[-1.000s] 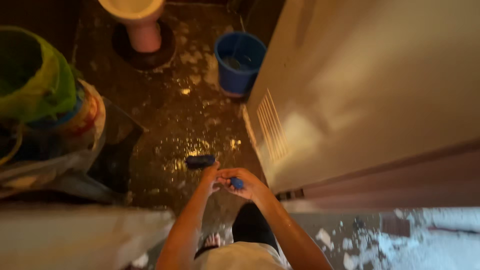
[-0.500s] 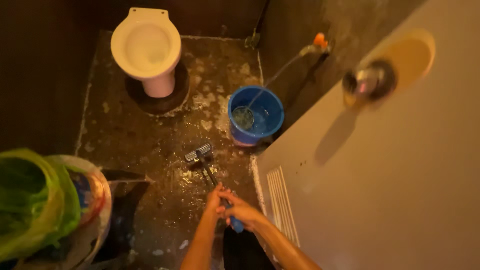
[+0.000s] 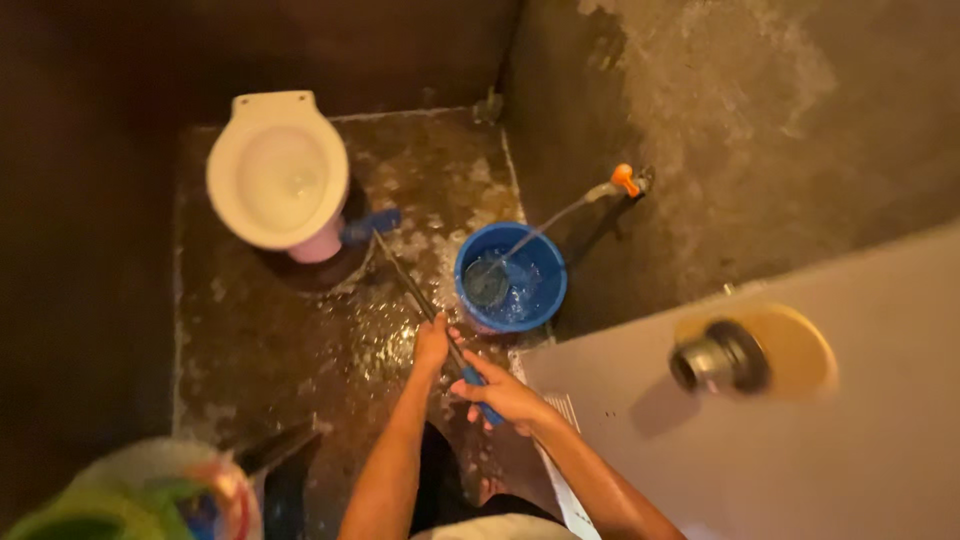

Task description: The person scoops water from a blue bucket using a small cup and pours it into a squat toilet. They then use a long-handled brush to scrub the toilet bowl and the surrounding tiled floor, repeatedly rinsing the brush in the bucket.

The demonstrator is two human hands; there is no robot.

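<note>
— Holding what?
— Both hands, left hand (image 3: 432, 345) and right hand (image 3: 500, 393), grip the long brush (image 3: 410, 285). Its blue head touches the toilet (image 3: 275, 170) base.
— Floor clean?
— Not yet (the wet floor (image 3: 300, 340) looks patchy), I think.

Single head view, steep downward look from standing height onto wet floor (image 3: 270, 350); faces 12 o'clock toward toilet (image 3: 277, 170); forearms enter near, at 6 o'clock.
</note>
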